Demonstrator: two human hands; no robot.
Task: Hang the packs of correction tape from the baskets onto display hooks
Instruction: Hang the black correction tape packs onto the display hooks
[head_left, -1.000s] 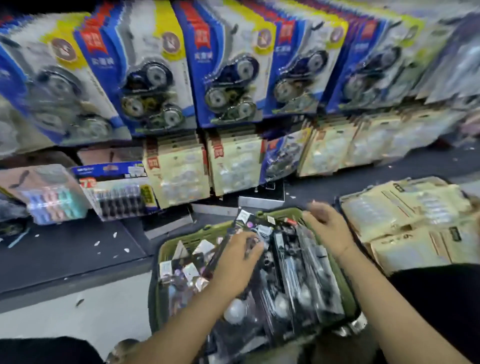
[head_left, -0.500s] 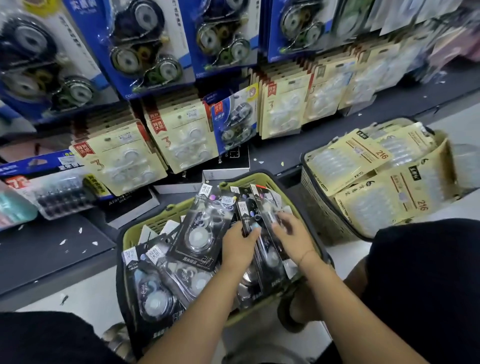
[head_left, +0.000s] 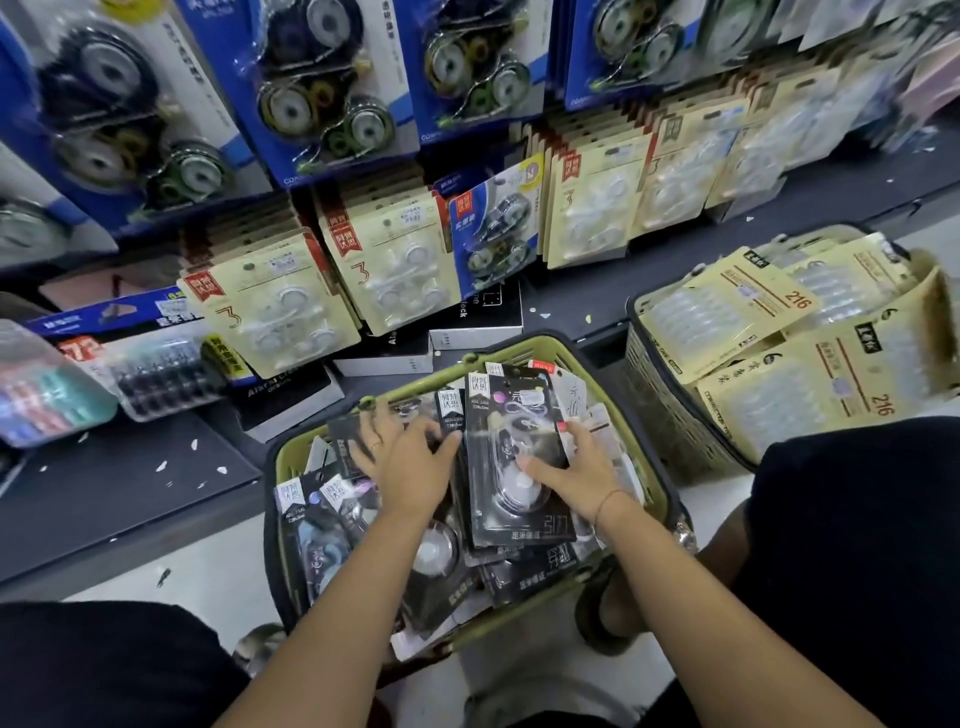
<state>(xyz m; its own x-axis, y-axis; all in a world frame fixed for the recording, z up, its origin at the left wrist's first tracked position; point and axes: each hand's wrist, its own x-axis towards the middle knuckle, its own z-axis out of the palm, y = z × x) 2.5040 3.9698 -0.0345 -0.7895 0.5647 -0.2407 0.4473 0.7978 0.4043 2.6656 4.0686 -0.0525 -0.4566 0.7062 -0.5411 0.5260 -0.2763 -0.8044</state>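
A green basket (head_left: 540, 347) on the floor in front of me is full of black packs of correction tape (head_left: 332, 514). My right hand (head_left: 576, 470) grips one black pack (head_left: 506, 415) that stands tilted on the pile, thumb across its front and fingers on its right edge. My left hand (head_left: 410, 465) lies with spread fingers on the packs just left of it, its thumb against that pack's left edge. Hanging on display hooks above are beige packs marked 3 (head_left: 270, 306) and blue packs (head_left: 491, 228).
A second basket (head_left: 660, 395) at the right holds beige packs marked 216 (head_left: 727, 306). A dark shelf ledge (head_left: 119, 483) runs behind the baskets with boxes (head_left: 478, 327) on it. Large blue packs (head_left: 311, 88) hang along the top. My dark-clothed knees flank the green basket.
The view has tipped down and closer to the green basket. My right hand has pulled one black pack up to the front of the pile, and my left hand has spread flat beside it.
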